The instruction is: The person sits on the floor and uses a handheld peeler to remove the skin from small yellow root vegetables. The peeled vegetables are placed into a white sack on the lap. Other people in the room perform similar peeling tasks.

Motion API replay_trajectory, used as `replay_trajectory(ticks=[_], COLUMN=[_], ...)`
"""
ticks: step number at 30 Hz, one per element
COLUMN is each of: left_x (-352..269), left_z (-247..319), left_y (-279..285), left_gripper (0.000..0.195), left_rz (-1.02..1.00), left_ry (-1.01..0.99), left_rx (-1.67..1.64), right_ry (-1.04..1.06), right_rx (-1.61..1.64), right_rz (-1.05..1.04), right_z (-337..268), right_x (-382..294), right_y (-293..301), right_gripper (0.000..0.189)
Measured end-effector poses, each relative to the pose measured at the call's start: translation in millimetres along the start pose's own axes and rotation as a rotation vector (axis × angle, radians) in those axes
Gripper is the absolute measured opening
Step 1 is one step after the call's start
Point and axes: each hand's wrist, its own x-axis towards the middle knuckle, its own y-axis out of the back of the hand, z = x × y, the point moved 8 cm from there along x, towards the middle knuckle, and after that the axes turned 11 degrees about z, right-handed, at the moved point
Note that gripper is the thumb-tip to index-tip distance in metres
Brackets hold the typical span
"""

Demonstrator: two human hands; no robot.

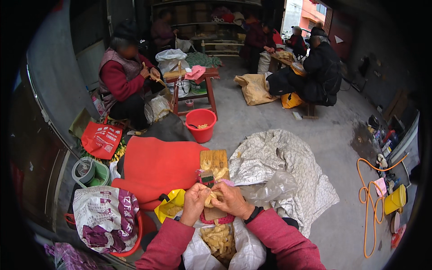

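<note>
Both of my hands meet over a small work surface between my knees. My left hand (195, 201) and my right hand (233, 199) pinch a pale yellow knotted strip (212, 198) between thumbs and fingers. Just beyond them a wooden board (214, 158) carries more loose pale strips (220, 172). A small dark block (207, 176) stands upright at its near end. Below my wrists an opened white woven sack (199, 248) holds many knotted yellowish pieces (219, 240). Left of my left hand is a yellow bag (180, 196) with similar pieces inside.
A red cloth (162, 165) spreads to the left, a patterned white sheet (280, 158) to the right. Farther off stand a red bucket (201, 125) and a wooden bench (211, 72). Several people sit working, one person (126, 74) at left. An orange hose (371, 189) lies right.
</note>
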Motion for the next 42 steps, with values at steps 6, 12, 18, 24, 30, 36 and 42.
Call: replay_trajectory(ticks=[6,12,18,24,30,36,42], left_x=[-2,-1,-9,-17,-9,-15,-39], left_z=[-16,4,41,56,23,9,4], left_y=[5,1,-9,-13,-5,-13,-38], left_gripper=[0.010,0.017,0.023,0.012,0.013,0.017,0.016], left_rz=[0.002,-0.097,0.013,0.057,0.048,-0.166,-0.421], left_ry=[0.247,-0.068,-0.506,-0.569,-0.258,0.040,0.232], left_rx=[0.023,0.322,0.624,0.724,0.478,0.272,0.164], right_ry=[-0.024,-0.029,-0.720,-0.858,-0.823,-0.515,-0.808], right_rx=[-0.033,-0.074,0.798,0.808,0.781,0.566,0.649], right_rz=[-0.042,-0.192,-0.359,-0.082,-0.068,0.001,0.081], right_z=[-6,8,38,53,48,37,68], right_x=[-1,-3,-28,-24,-23,-10,-20], right_y=[-4,-3,-33,-19,-19,-16,-15], right_gripper=[0.020,0.016,0.022,0.029,0.027,0.035,0.038])
